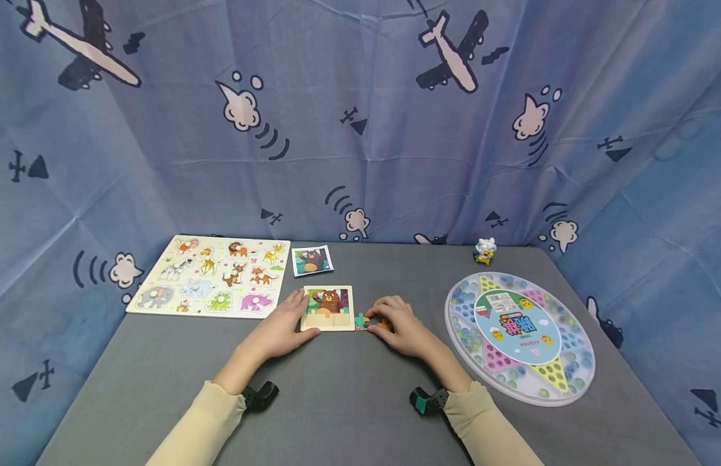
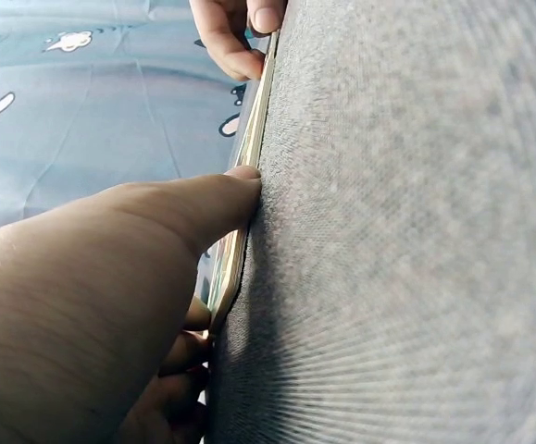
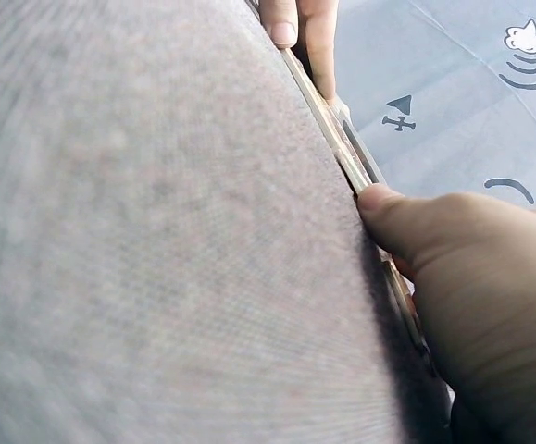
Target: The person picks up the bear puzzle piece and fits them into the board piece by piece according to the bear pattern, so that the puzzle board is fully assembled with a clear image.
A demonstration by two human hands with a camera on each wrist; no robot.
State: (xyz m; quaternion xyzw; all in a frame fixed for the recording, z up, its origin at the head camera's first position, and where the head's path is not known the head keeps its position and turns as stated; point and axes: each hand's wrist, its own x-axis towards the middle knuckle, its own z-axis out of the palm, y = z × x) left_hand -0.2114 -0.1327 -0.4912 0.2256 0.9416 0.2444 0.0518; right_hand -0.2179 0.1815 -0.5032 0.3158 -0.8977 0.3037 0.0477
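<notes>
A small wooden puzzle board (image 1: 332, 322) with a bear picture lies on the grey table, its lower strip bare wood. My left hand (image 1: 283, 327) holds its left side, thumb along the front edge, fingers at the left. The left wrist view shows that thumb (image 2: 235, 192) against the board's thin edge. Right beside the board, my right hand (image 1: 402, 329) covers several teal and orange puzzle pieces (image 1: 360, 321), its thumb and fingers pinching one. In the right wrist view the thumb (image 3: 383, 205) touches the wooden edge of a piece; the fingers are mostly hidden.
Behind the board lies a bear picture card (image 1: 312, 261). A large animal peg puzzle (image 1: 211, 304) is at the left. At the right sits a round marble game board (image 1: 465, 343), with a small figurine (image 1: 485, 250) behind it. A patterned blue curtain (image 1: 360, 129) surrounds the table.
</notes>
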